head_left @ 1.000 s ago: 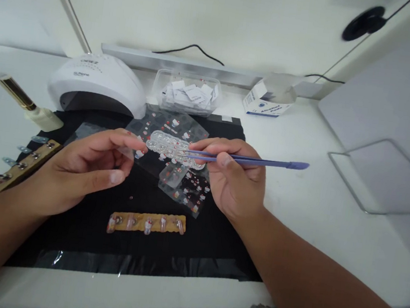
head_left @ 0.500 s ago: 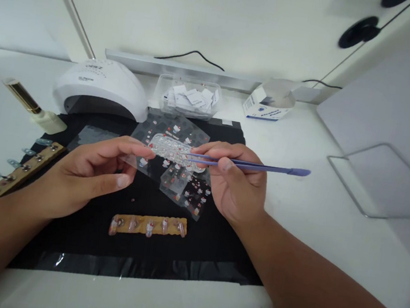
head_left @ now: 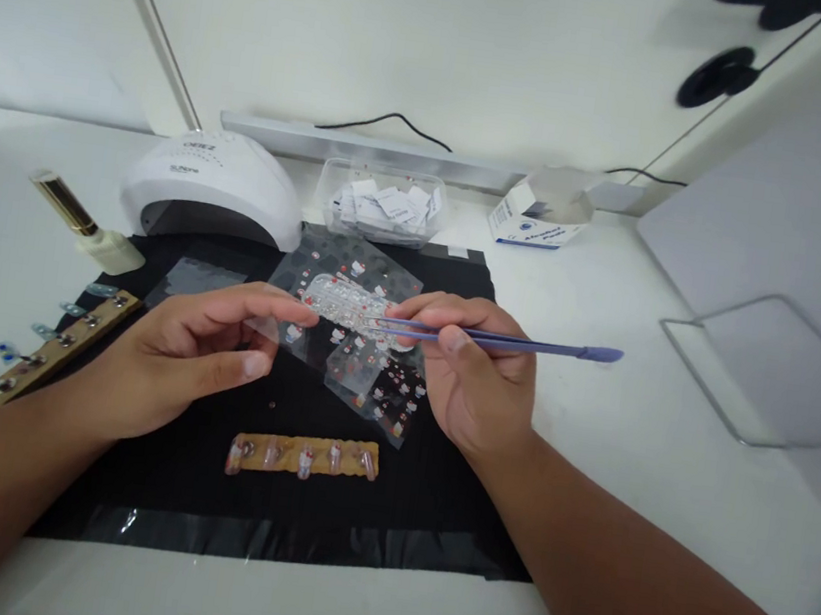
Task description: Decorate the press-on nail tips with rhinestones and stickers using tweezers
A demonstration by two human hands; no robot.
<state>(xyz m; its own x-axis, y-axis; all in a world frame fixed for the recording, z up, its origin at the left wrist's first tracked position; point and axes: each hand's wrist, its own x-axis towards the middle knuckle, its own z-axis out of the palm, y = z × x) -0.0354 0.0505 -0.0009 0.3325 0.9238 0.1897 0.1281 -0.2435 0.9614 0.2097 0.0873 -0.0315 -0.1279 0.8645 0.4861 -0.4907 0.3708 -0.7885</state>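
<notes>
Purple tweezers [head_left: 527, 345] lie between the thumb and fingers of my right hand [head_left: 481, 377], pointing left. Their tips are over a clear case of small glittering stones [head_left: 343, 301]; whether they grip a stone is too small to tell. My left hand [head_left: 205, 346] holds nothing visible, its thumb apart from the fingers, with the index fingertip at the case's left end. Beneath the case are clear sticker sheets [head_left: 378, 261] with small white and red cat figures. Nearer me, a tan strip [head_left: 322, 459] bears several decorated nail tips.
A white nail lamp [head_left: 215, 181] stands at the back left, near a cream polish bottle [head_left: 111, 251]. Another nail-tip strip [head_left: 65, 343] is beside my left forearm. Behind the black mat [head_left: 191, 480] are a tub of white packets [head_left: 379, 205] and an alcohol pad box [head_left: 540, 214].
The whole scene sits slightly lower and further right in the picture. Both hands and the tweezers keep nearly the same pose over the case.
</notes>
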